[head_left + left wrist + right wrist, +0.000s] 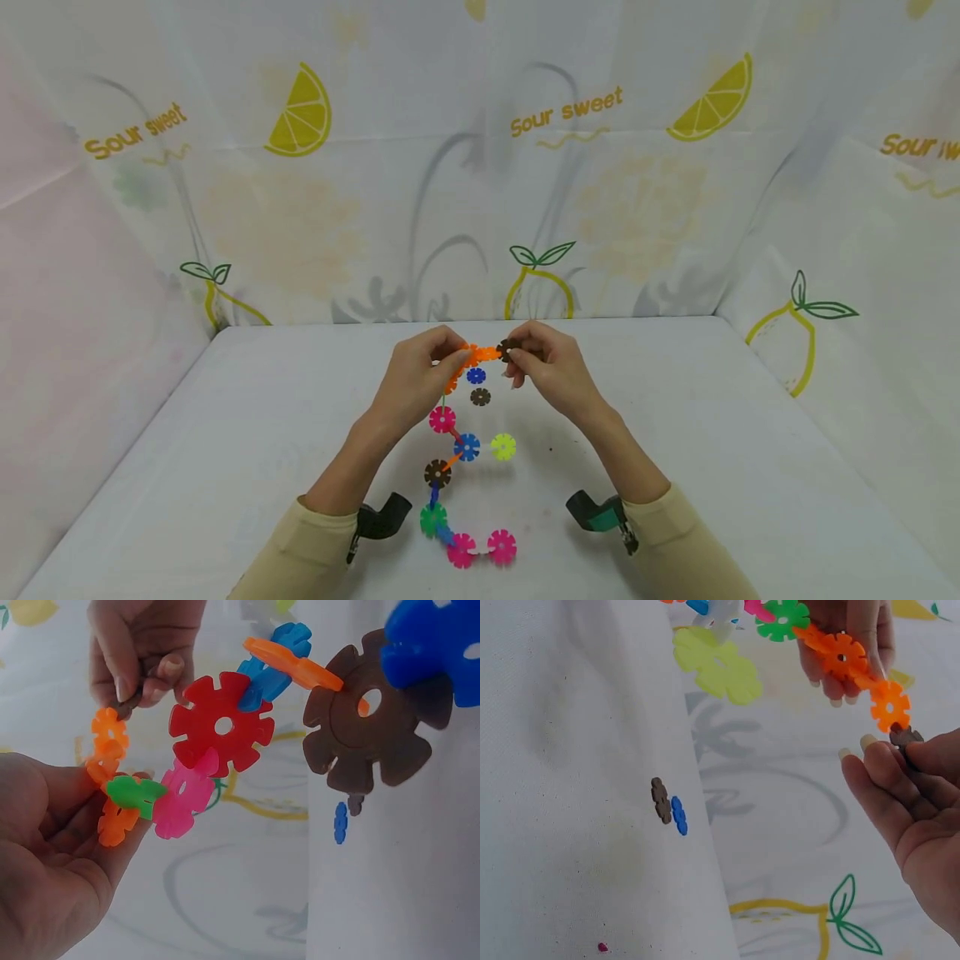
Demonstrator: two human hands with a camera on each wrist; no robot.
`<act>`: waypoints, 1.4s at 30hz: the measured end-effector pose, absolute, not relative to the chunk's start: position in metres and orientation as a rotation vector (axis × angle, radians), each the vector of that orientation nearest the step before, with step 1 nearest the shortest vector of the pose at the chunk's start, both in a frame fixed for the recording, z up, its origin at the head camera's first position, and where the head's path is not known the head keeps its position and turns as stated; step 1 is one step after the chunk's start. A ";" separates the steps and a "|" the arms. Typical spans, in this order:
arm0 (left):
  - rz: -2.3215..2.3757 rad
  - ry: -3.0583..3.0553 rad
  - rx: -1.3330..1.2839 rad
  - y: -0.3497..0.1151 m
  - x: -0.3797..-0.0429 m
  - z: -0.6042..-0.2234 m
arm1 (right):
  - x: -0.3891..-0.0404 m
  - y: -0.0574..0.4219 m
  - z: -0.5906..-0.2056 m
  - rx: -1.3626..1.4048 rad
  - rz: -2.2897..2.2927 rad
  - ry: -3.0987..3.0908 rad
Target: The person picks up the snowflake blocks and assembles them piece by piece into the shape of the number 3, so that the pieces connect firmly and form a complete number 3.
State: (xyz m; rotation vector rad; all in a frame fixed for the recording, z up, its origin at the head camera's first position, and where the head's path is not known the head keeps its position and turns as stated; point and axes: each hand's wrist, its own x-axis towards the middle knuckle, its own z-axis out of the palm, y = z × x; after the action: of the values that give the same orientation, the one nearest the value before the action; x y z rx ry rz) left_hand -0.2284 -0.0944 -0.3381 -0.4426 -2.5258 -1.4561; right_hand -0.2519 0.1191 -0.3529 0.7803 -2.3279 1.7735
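A chain of colourful notched plastic discs hangs from my hands over the table. In the head view, my left hand (416, 371) pinches it near the top at the orange discs (487, 354). Thumb and fingers of my right hand (551, 362) pinch a dark brown disc (906, 738), which meets the endmost orange disc (890, 706) at its edge. Below the left hand, the chain runs through a pink disc (442, 419), a blue disc (467, 447), a brown disc (438, 474) and a green disc (432, 520) to pink ones. A yellow disc (503, 447) sticks out sideways.
A loose blue disc (476, 376) and a loose brown disc (481, 397) lie on the white table (675, 433) just beyond the chain. A tiny red bit (602, 947) is on the tabletop. Lemon-printed cloth (420, 183) stands behind and at the sides.
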 end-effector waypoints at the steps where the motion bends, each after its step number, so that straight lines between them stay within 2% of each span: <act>1: -1.457 -2.525 -0.436 -0.094 -0.228 -0.339 | -0.252 0.119 -0.353 0.777 1.766 -2.333; 21: -1.434 -2.489 -0.307 -0.085 -0.222 -0.338 | -0.249 0.115 -0.350 0.774 1.781 -2.354; 42: -1.447 -2.476 -0.294 -0.087 -0.225 -0.337 | -0.246 0.112 -0.355 0.769 1.757 -2.342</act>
State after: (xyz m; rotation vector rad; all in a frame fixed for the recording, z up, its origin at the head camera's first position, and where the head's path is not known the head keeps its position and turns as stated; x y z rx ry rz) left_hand -0.2247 -0.0869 -0.3369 -0.2942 -2.4761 -1.4473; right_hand -0.2461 0.1119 -0.3546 0.7688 -2.3421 1.7570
